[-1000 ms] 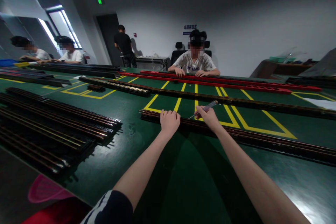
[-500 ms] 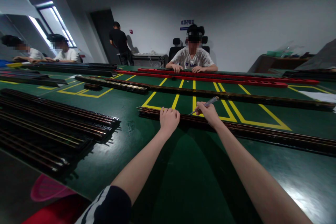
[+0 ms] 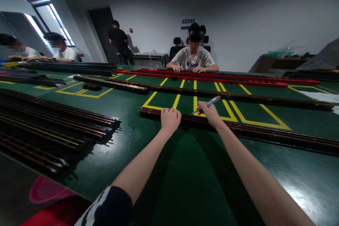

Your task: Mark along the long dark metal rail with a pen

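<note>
near strip: a long dark strip (image 3: 265, 135) with thin coppery rods lies across the surface (image 3: 180, 180), nearer its near edge than the red frames are; the left end is bare, the right end runs out of view.
left hand: the left hand (image 3: 170, 122) rests over the strip near its left end, fingers close together and bent across it; the thumb is hidden, so i cannot tell how tight the hold is. likely placed there to steady the strip beside the tool.
right hand: the right hand (image 3: 211, 113) has its fingers pinched around a screwdriver (image 3: 213, 101), much like a pen, probably for fine control.
screwdriver: tilted, handle up and to the right, tip down at the strip between the hands; too small to tell whether it touches.
middle strip: another long strip (image 3: 238, 97) lies just beyond, roughly parallel, crossing yellow lines (image 3: 195, 93).
left bundle: several rodded strips (image 3: 53, 122) lie side by side along the near edge, apparently grouped to leave working room.
far edge: red frames (image 3: 254, 82) lie before a seated co-worker (image 3: 194, 58), whose hands rest at them.
</note>
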`<state>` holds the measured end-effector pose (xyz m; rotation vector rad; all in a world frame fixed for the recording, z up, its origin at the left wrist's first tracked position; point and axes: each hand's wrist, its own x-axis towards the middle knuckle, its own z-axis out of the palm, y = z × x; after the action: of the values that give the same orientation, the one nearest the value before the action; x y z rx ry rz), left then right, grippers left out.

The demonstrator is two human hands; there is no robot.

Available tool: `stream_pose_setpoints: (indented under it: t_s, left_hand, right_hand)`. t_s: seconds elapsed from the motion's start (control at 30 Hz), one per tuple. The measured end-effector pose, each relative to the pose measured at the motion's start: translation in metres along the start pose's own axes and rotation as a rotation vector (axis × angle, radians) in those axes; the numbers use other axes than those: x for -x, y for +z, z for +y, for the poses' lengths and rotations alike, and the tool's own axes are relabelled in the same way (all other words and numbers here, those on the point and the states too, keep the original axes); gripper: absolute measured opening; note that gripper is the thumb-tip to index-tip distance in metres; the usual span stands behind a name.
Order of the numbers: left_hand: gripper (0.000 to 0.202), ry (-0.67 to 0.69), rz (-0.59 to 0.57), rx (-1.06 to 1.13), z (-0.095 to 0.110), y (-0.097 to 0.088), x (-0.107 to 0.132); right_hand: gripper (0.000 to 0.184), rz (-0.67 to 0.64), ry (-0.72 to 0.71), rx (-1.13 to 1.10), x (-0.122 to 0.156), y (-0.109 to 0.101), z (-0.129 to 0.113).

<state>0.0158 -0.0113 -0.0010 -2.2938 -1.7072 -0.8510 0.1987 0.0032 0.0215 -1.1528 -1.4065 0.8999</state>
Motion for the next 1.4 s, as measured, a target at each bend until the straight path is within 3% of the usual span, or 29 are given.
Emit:
stream_pose_setpoints:
  t_s: [0.2,0.43,0.87,1.13,1.4]
  left_hand:
    - [0.044,-0.038,-0.010,0.046,-0.001,0.000,-0.002]
    - [0.040,-0.115,-0.019,0.096,-0.002,0.003,-0.006]
    - [0.040,-0.260,-0.004,-0.002,-0.012,-0.005,-0.009]
    - [0.039,-0.139,-0.006,0.053,-0.004,-0.011,0.001]
    - [0.044,0.028,0.005,-0.048,0.000,-0.001,0.004]
  right_hand:
    - [0.042,0.004,0.017,0.015,0.003,0.001,-0.005]
    - [0.046,0.020,0.001,0.033,-0.004,0.001,0.006]
    - [0.046,-0.029,-0.015,0.028,0.005,0.021,-0.008]
    - [0.047,-0.034,-0.008,0.021,0.001,0.007,-0.002]
    - [0.045,-0.011,-0.020,0.083,0.007,-0.001,-0.005]
